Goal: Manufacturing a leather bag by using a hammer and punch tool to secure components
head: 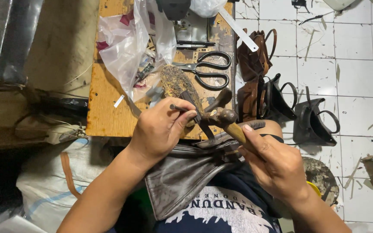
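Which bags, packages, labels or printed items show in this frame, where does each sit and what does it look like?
Clear plastic bag: on the wooden bench, top centre; crumpled, see-through, with dark red patches.
White plastic bag: top edge of the bench; rounded, partly cut off.
White woven sack: lower left, by the left arm; bulky, with a blue stripe and a brown strap.
Shirt print: bottom centre; white lettering on dark blue cloth.
No screens or signs.

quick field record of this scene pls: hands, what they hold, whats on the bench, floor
left hand: pinches a small metal punch, tip towards the hammer head
right hand: grips the wooden handle of a hammer
lap: brown leather piece spread under both hands
bench: wooden, holds black scissors, clear plastic bag, metal ruler
floor: white tiles, brown and black leather bags beside the bench
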